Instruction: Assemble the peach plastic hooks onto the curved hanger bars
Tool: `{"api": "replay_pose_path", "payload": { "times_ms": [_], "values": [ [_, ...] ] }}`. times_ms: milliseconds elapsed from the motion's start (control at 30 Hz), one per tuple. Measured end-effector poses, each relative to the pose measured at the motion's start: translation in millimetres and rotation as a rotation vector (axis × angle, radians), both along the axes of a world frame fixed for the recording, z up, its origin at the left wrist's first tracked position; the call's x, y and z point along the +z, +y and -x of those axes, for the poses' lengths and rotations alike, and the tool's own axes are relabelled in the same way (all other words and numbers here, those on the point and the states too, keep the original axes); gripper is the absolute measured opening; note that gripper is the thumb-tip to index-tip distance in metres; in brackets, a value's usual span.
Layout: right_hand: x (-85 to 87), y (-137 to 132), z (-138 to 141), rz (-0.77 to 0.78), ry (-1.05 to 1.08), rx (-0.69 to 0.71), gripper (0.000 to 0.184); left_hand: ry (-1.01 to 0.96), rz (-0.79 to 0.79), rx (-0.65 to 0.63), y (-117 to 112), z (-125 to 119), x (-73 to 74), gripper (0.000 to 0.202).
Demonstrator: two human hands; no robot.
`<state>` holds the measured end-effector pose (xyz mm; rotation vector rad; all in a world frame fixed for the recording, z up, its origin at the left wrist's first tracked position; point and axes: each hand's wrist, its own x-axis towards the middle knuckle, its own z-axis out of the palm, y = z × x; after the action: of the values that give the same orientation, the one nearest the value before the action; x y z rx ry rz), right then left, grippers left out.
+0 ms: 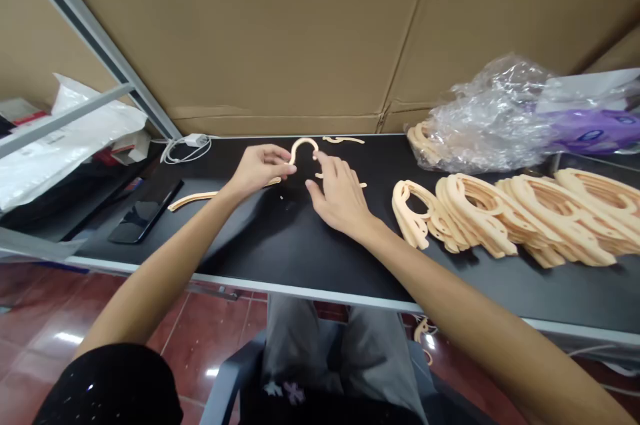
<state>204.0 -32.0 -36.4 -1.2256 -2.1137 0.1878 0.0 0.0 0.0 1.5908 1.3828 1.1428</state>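
A cream-coloured plastic hook is held up over the black tabletop, its curve facing away from me. My left hand pinches one end of it between thumb and fingers. My right hand is at the other end, its index fingertip at the hook's tip and its thumb spread apart. Under my left wrist lies a long curved cream strip, partly hidden. Another cream piece lies mostly covered by my right hand. Beyond the hands rests a thin wavy cream piece.
Stacks of cream hanger-shaped parts line the right side, with a clear plastic bag behind them. A black phone and a white cable lie at left. Cardboard backs the table; a metal frame stands left.
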Motion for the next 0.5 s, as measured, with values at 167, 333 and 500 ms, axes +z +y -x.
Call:
{"api": "replay_pose_path", "payload": {
  "times_ms": [167,333,500],
  "values": [
    [1.6,-0.4,-2.0,-0.054,0.087,0.145,0.048,-0.170,0.102,-0.087,-45.5,-1.1,-3.2,0.040],
    [0.7,1.7,-3.9,-0.097,-0.004,0.130,0.037,-0.155,0.096,-0.052,-53.7,11.9,-7.2,0.034],
    [1.5,-1.4,-2.9,-0.096,0.035,0.203,0.040,-0.007,0.119,-0.134,-57.0,15.7,-4.7,0.033]
  ]
}}
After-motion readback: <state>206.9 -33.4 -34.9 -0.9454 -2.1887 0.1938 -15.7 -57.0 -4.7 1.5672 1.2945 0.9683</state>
